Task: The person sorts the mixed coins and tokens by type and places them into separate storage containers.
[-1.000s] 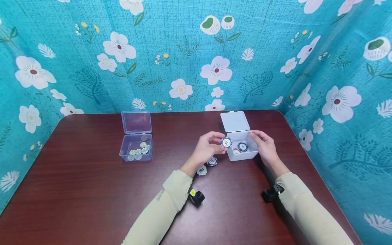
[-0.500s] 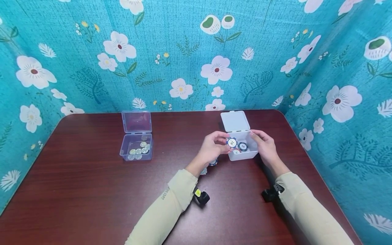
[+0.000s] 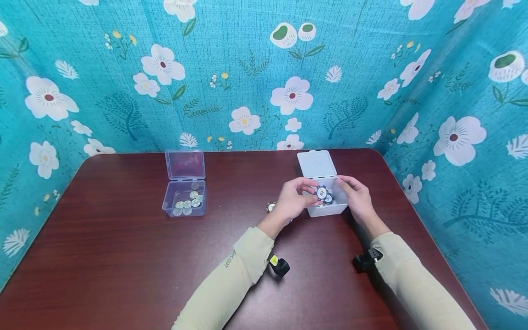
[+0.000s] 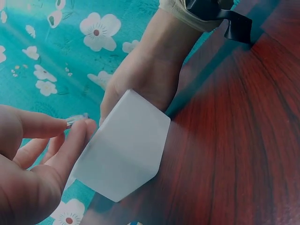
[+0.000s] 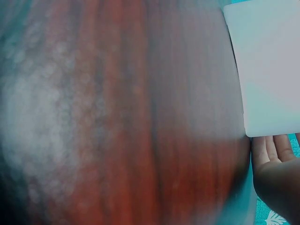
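Note:
My left hand point(image 3: 294, 198) pinches a dark-and-white poker chip point(image 3: 321, 192) marked 10, above the opening of a white plastic box point(image 3: 327, 211). The box's lid point(image 3: 316, 163) stands raised at the back. My right hand point(image 3: 358, 197) grips the box's right wall. Inside lies another dark poker chip point(image 3: 328, 200), partly covered by the held one. In the left wrist view, the chip's edge point(image 4: 72, 121) shows between thumb and fingers beside the box point(image 4: 126, 145). The right wrist view shows the box point(image 5: 269, 70) with my right hand point(image 5: 281, 183) against it.
A translucent purplish box point(image 3: 184, 211) holding several silvery coins stands at left, lid up. One poker chip point(image 3: 270, 206) lies on the table point(image 3: 123, 256) behind my left wrist; something small beside it is mostly hidden. A flowered curtain point(image 3: 251, 68) borders the table.
My left hand has moved right with the chip, from the box's left rim to over its inside. The wrist now covers more of the chips on the table. My right hand holds still.

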Demonstrator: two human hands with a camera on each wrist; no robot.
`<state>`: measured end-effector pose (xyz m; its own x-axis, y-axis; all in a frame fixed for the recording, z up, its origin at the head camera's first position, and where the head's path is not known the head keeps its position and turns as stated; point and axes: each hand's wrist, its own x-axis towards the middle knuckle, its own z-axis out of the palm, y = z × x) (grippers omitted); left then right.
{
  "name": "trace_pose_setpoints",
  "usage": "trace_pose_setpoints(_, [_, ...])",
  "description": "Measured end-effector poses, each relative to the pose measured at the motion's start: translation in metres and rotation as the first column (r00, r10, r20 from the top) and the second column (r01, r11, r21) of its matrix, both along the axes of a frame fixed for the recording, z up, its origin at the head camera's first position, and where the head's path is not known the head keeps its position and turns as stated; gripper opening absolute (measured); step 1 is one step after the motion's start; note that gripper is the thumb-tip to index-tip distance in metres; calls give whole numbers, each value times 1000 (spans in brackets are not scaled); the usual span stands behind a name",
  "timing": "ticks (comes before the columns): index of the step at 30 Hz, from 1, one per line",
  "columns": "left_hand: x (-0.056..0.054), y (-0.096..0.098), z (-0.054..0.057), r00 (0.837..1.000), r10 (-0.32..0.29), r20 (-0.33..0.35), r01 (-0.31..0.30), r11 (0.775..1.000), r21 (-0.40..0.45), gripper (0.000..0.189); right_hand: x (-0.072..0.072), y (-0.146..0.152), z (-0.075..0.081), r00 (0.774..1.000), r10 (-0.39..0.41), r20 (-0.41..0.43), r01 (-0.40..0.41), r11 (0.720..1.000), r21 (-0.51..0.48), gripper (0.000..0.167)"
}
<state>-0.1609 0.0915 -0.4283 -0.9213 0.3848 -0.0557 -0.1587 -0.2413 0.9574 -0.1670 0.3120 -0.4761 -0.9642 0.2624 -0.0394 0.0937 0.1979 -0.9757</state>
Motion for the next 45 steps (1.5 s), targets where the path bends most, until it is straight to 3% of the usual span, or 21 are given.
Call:
trace_pose_setpoints(6, [1, -1, -1, 999, -21, -37, 19, 999, -33, 33, -1, -1, -1, 1000, -9, -2, 9, 1000, -7, 41])
trace_pose_setpoints(19, [-2, -10, -4, 1000, -14, 21, 15, 1000, -22, 34, -1, -1, 1, 1000, -3, 4, 3, 1000, 6, 46])
trace_pose_setpoints(23, [-5, -16, -10, 1000, -25, 1, 25, 997, -78, 36, 0, -1, 0, 1000, 3, 3, -3, 1000, 5, 47])
trace_pose_setpoints(28, [-9, -29, -17, 995, -61, -75, 44, 977, -209, 35, -1, -2, 0, 1000, 0, 6, 0, 1000, -5, 47])
trace_pose_setpoints(33, [-12, -42, -21, 982, -100, -158, 36, 932, -361, 37, 0, -2, 0, 1000, -3, -1, 3, 1000, -2, 45])
trace_pose_setpoints(40, [-16, -52, -23, 956, -150, -251, -16, 830, -557, 39, -1, -2, 1, 1000, 1, -2, -1, 1000, 10, 45])
trace_pose_setpoints(45, [-15, -54, -25, 944, -218, -249, 1, 753, -658, 44, 0, -4, 4, 1000, -5, 11, 4, 1000, 7, 46])
